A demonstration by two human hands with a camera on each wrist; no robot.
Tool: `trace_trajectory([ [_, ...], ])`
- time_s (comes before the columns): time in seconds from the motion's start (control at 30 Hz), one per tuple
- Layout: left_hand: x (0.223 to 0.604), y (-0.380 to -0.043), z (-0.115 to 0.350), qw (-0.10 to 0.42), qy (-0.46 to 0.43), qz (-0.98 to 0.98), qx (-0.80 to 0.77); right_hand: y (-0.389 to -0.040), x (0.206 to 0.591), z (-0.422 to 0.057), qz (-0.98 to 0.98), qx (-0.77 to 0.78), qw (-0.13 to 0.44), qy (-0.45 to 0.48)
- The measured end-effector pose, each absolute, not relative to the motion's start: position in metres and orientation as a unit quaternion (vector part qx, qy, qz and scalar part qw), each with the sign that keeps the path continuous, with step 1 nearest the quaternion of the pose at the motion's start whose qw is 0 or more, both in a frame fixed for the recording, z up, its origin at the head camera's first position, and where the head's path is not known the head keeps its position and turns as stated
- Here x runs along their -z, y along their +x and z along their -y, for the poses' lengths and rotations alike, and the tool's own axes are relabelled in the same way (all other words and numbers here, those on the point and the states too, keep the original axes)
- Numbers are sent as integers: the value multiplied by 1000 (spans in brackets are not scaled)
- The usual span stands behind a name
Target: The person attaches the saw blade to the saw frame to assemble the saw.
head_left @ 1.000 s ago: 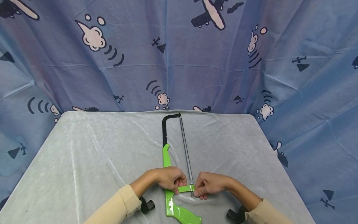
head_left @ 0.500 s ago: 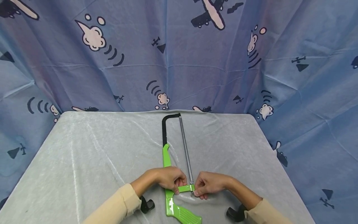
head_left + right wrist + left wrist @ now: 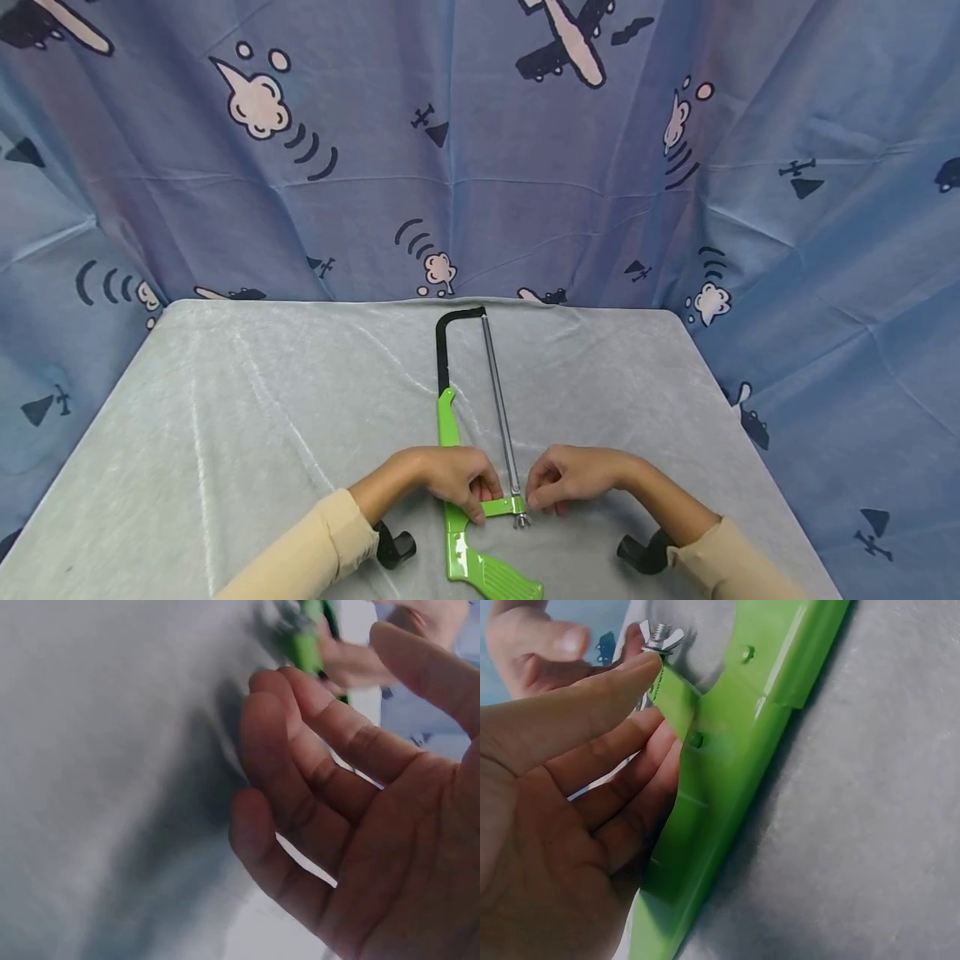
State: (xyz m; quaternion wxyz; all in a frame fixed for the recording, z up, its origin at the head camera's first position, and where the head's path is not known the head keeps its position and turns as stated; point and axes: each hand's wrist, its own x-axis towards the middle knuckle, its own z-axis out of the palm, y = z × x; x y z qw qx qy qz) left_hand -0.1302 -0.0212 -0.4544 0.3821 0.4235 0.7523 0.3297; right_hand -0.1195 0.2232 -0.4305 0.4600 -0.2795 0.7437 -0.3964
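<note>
A hacksaw (image 3: 447, 425) with a black front frame and green body lies on the cloth-covered table, its pistol-style handle (image 3: 495, 575) toward me. Its silvery blade (image 3: 497, 400) runs along the right side. My left hand (image 3: 459, 473) pinches the green crossbar between thumb and fingers; the left wrist view shows the thumb close to the wing nut (image 3: 662, 637) on its threaded bolt. Just right of the crossbar's end is my right hand (image 3: 573, 477), fingers bent loosely and holding nothing. In the right wrist view its thumb stands apart from the fingers.
Grey plush cloth (image 3: 300, 400) covers the table. Behind and on both sides hangs a blue curtain (image 3: 360, 150) with airplane and cloud prints. A black wrist camera (image 3: 393, 546) sits beneath the left forearm, another (image 3: 643, 554) beneath the right.
My right hand has let go of the wing nut and shifted slightly up and right, leaving the nut exposed. The left hand keeps its place on the crossbar. The head view has tilted a little.
</note>
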Motion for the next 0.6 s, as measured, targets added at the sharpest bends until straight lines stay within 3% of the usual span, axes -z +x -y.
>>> trace_trajectory([
  [0.2,448,-137,28,394,409,-730,-379,-145,402,-239,-791,366,412,-267],
  [0.3,443,-146,40,352,423,-736,-393,-160,390,-248,-822,351,375,-245],
  [0.43,438,-162,63,235,408,-793,-387,-176,379,-259,-878,325,280,-213],
  [0.6,432,-179,101,25,272,-902,-333,-184,378,-269,-962,198,108,-152],
])
